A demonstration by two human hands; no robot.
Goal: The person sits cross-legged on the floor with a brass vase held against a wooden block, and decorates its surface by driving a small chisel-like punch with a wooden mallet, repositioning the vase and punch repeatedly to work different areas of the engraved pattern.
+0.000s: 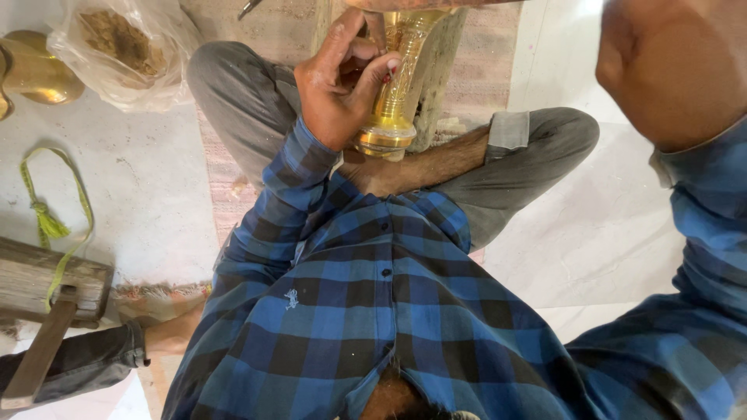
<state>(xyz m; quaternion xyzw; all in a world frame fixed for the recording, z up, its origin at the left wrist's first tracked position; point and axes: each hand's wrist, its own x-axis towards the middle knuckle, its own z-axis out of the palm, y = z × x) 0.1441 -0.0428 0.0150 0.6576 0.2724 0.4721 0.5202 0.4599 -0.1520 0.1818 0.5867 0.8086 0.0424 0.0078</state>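
Note:
I sit cross-legged in a blue checked shirt and grey trousers. A golden brass vase-shaped piece [395,85] with engraved patterns leans against a wooden post [437,78] between my knees. My left hand [338,82] wraps around its upper neck, fingertips pressed on the metal; a small dark tool may lie under the fingers, but that is unclear. My right hand [673,70] is raised close to the camera at the top right, away from the vase. Only its back and wrist show, and its fingers are out of view.
A clear plastic bag of brown material [120,50] and another brass piece [35,70] lie at the top left. A yellow-green tasselled cord [50,222] drapes over a wooden block [47,284] with a wooden handle [39,354]. A grey-trousered leg [85,362] is at the bottom left.

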